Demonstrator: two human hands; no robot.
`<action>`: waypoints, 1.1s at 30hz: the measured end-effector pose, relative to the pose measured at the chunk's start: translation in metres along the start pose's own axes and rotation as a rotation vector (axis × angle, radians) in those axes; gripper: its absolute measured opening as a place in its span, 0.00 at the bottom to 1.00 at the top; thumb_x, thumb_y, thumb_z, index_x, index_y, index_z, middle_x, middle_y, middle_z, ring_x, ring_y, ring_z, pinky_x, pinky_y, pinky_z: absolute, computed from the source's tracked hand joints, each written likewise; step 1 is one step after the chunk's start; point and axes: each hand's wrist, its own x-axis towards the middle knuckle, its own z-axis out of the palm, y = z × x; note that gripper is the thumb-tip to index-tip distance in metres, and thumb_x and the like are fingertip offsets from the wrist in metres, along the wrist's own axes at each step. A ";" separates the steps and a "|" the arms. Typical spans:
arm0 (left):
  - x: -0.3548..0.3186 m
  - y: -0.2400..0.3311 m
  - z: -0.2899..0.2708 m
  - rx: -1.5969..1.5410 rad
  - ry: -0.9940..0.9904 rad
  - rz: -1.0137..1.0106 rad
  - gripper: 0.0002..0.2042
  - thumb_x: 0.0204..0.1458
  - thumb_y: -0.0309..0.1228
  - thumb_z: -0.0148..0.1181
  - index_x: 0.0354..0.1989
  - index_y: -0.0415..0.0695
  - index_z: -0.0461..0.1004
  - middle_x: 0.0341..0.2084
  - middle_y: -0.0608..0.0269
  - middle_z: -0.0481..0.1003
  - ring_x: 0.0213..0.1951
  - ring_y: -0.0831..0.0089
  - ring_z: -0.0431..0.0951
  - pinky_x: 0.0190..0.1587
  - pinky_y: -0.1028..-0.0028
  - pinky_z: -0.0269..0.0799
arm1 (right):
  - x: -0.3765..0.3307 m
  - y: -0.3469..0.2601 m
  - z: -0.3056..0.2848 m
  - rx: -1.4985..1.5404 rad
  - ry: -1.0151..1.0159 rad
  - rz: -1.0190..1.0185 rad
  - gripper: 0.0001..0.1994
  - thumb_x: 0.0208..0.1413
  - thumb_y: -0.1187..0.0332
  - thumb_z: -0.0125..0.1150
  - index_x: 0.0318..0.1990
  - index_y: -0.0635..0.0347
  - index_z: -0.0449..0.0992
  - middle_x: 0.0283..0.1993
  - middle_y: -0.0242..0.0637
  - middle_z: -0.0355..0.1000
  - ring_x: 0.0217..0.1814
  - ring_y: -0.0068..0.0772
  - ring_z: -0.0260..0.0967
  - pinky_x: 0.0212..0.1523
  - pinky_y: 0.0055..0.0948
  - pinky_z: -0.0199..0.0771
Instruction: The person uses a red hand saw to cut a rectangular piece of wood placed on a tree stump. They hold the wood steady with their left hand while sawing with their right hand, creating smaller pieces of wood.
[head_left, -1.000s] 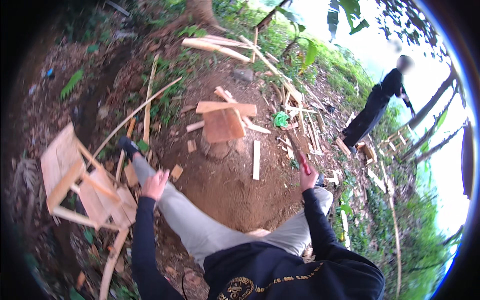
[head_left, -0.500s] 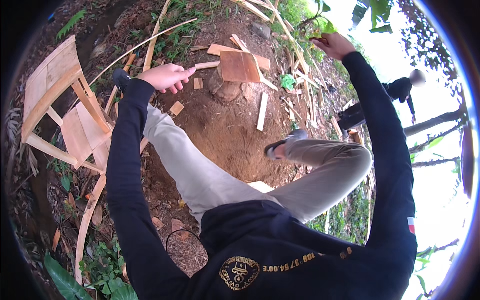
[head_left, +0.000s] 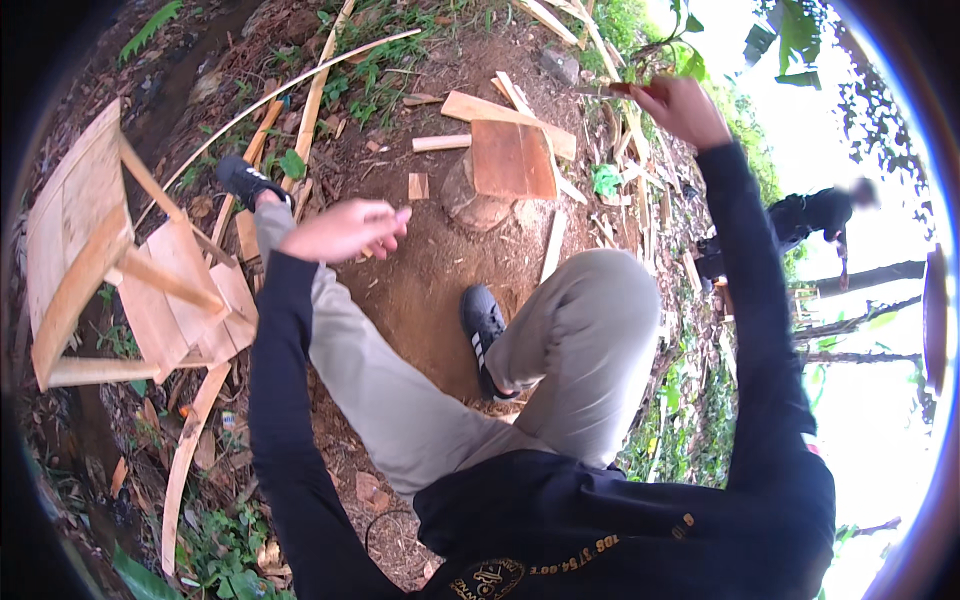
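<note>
The right hand [head_left: 690, 112] is closed round a thin tool [head_left: 612, 90], upper right of the frame; it looks light and stiff, best gripped by its reddish handle [head_left: 624, 89]. The left hand [head_left: 340, 230], left of centre, hangs empty, loosely spread.

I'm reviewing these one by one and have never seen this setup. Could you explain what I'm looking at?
There is no machine here, just a person's two bare hands. The pictures come from a wide fisheye camera worn on the head, looking down, so straight edges bend toward the rim. The raised right hand holds a slim tool with a reddish handle. The left hand looks empty, its fingers loosely open.

On the bare soil stands a stump, with a flat piece of wood seemingly resting on it and loose planks around. A wooden chair is at left; another person is at right.
</note>
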 end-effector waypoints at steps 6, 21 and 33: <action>0.108 -0.060 0.053 -0.003 0.038 0.024 0.24 0.64 0.53 0.51 0.42 0.41 0.77 0.33 0.64 0.80 0.36 0.76 0.80 0.38 0.75 0.73 | -0.120 -0.008 0.111 0.656 0.655 0.398 0.19 0.65 0.58 0.59 0.23 0.57 0.73 0.16 0.27 0.68 0.14 0.20 0.63 0.17 0.21 0.53; 0.331 0.005 0.103 0.614 0.990 0.095 0.48 0.51 0.58 0.62 0.71 0.35 0.50 0.69 0.33 0.51 0.71 0.44 0.52 0.68 0.37 0.47 | -0.160 -0.062 0.223 1.819 0.549 0.779 0.18 0.70 0.64 0.48 0.25 0.59 0.63 0.15 0.26 0.57 0.12 0.16 0.49 0.15 0.21 0.49; 0.338 0.021 0.133 0.737 1.096 0.050 0.28 0.62 0.34 0.45 0.68 0.32 0.56 0.70 0.40 0.52 0.73 0.47 0.50 0.71 0.45 0.43 | -0.165 -0.097 0.261 1.313 0.393 0.704 0.13 0.62 0.64 0.62 0.30 0.63 0.74 0.15 0.29 0.59 0.18 0.17 0.54 0.20 0.26 0.55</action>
